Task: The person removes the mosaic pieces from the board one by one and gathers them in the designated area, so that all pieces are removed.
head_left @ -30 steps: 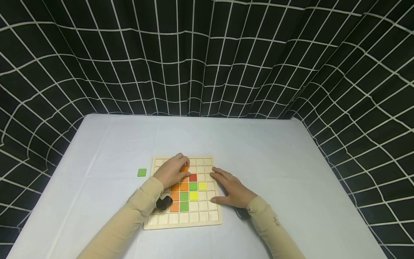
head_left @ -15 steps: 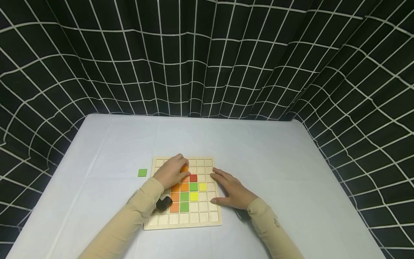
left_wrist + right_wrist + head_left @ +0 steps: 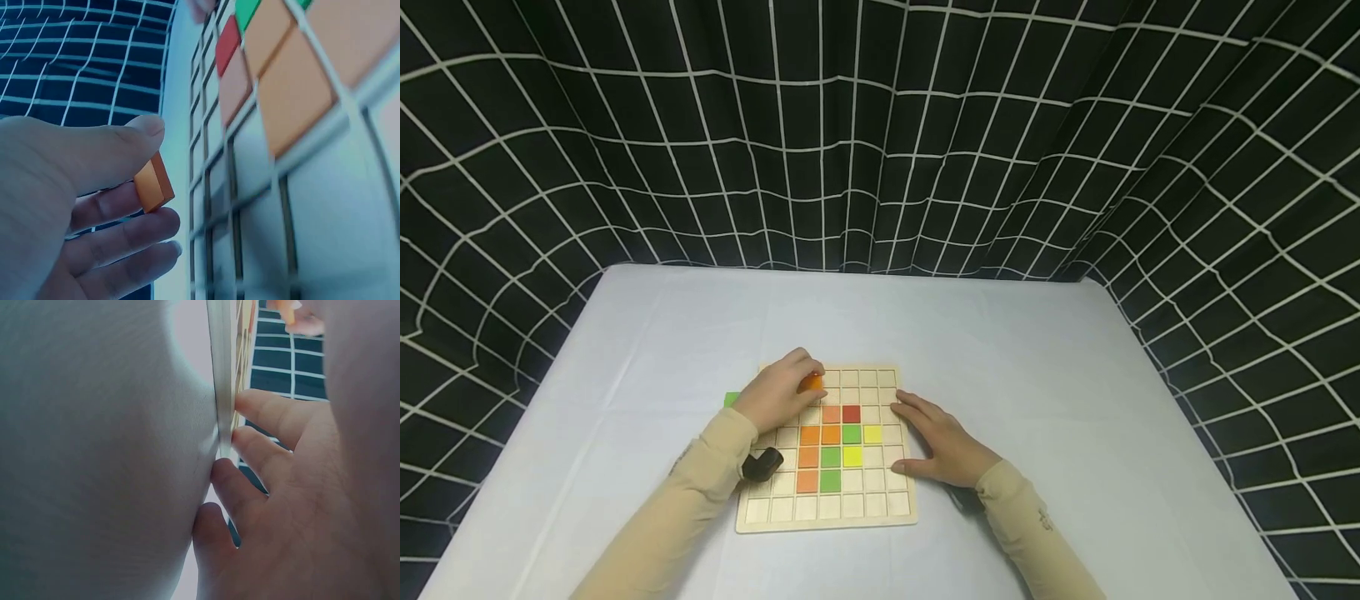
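Observation:
In the head view my left hand (image 3: 775, 393) is over the upper left part of a wooden grid board (image 3: 876, 504). It pinches an orange square tile (image 3: 154, 184) between thumb and fingers; in the left wrist view the tile is raised off the board. Orange, salmon, green, yellow and red tiles sit in the board's middle cells, among them a red tile (image 3: 851, 414) and a yellow tile (image 3: 872, 434). My right hand (image 3: 943, 446) rests at the board's right edge, fingers spread and relaxed. Its fingertips touch that edge in the right wrist view.
A loose green tile (image 3: 731, 399) lies on the white tablecloth (image 3: 1037, 367) left of the board, partly hidden by my left hand. A black device (image 3: 763, 465) is worn at the left wrist. Behind the table hangs a black curtain (image 3: 865, 150) with white grid lines.
My left hand has moved left and lifted, carrying the orange tile away from above the salmon tile. It now partly covers the loose green tile. The right hand has stayed at the board's edge.

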Tool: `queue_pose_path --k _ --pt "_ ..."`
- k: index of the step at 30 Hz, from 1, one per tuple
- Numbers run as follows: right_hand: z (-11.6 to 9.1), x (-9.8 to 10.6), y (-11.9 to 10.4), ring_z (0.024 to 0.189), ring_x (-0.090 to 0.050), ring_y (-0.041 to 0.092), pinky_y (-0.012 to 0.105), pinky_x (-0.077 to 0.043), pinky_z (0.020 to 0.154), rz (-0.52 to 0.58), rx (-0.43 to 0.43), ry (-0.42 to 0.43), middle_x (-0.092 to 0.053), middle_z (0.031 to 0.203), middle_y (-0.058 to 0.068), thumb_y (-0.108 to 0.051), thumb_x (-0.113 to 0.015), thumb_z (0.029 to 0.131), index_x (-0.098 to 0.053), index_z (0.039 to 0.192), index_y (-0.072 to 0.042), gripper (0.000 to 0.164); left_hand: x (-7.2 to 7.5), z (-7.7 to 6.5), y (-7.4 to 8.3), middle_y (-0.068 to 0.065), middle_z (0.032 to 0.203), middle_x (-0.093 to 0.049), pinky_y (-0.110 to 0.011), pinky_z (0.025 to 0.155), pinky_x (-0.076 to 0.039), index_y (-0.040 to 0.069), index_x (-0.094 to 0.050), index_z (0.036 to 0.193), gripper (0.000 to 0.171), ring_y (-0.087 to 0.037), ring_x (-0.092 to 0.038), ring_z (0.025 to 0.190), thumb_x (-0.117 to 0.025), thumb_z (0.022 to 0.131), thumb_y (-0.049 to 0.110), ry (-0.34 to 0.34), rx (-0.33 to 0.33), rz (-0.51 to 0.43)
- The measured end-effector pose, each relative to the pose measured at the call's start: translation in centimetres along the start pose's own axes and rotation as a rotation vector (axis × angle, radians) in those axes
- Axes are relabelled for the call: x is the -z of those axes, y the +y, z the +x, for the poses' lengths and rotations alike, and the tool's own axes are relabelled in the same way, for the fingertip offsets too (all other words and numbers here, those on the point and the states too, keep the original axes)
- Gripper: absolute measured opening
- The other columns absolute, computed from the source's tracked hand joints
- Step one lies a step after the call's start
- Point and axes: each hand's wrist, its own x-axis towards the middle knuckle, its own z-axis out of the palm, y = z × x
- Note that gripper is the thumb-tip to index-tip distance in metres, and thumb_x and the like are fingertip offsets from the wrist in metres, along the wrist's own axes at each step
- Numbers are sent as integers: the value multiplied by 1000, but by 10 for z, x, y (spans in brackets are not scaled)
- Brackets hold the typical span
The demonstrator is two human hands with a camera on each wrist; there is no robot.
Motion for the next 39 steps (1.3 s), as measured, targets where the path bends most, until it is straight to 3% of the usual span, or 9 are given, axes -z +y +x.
queue_pose_path --k 11,18,28,39 --pt "0 -2 4 142 -27 29 52 -32 110 -5 24 15 -23 157 4 -54 -70 81 -34 147 -13 85 25 -35 -33 -3 105 -57 -38 82 -50 5 -65 112 30 -16 -55 87 -71 87 20 38 117 25" --pt "0 0 4 143 -27 29 52 -31 110 6 20 9 -23 157 3 -53 -70 81 -34 147 -13 85 32 -55 -53 -2 103 -56 -40 80 -50 7 -65 111 29 -16 -54 85 -72 86 20 52 137 72" --pt "1 0 5 143 -27 29 53 -31 110 11 28 2 -24 157 4 -51 -72 80 -34 147 -14 85 51 -74 -71 -6 104 -57 -45 83 -50 4 -66 111 29 -21 -56 89 -72 86 18 16 217 128" --pt "2 -1 6 143 -26 28 53 -30 110 21 18 -2 -23 157 2 -52 -71 80 -34 147 -16 85 53 -80 -74 -8 101 -60 -47 87 -49 4 -69 105 25 -25 -58 92 -74 83 16 6 205 127"
